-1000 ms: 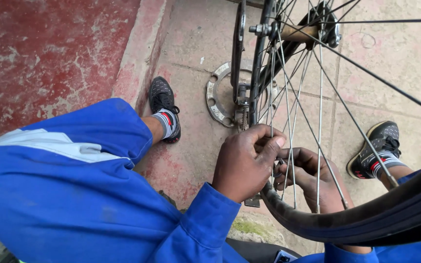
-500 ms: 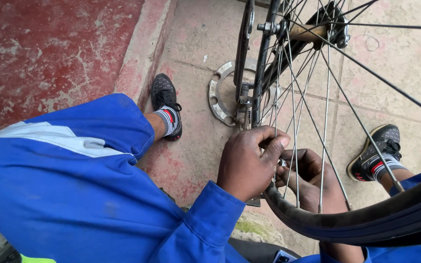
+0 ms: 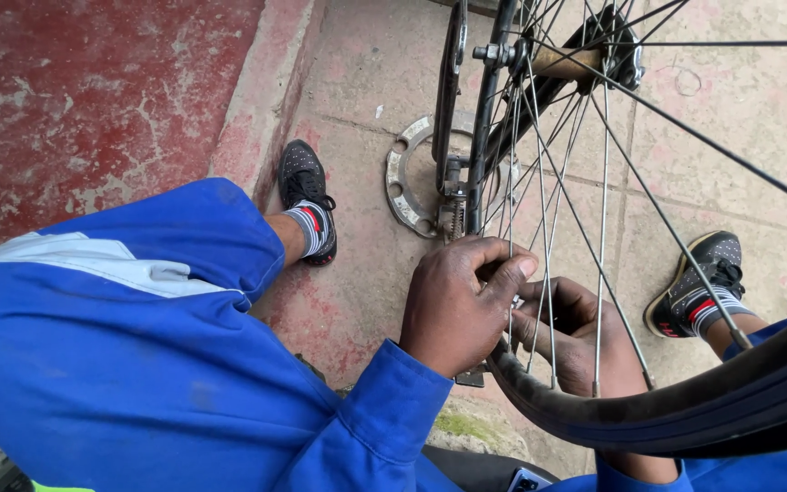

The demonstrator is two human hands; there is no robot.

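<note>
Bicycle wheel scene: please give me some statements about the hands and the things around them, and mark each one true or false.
1. The left hand grips among the spokes of the bicycle wheel. True.
2. The right hand rests on the ground away from the wheel. False: it is behind the spokes, close to the left hand.
3. A round metal ring lies on the pavement. True.
4. The person wears red sleeves. False: the sleeve is blue.
5. Both shoes are white. False: the left shoe and the right shoe are dark.

Left hand point(image 3: 462, 305) and right hand point(image 3: 576, 333) grip spokes point(image 3: 544, 210) near the tyre point(image 3: 685, 410).
</note>
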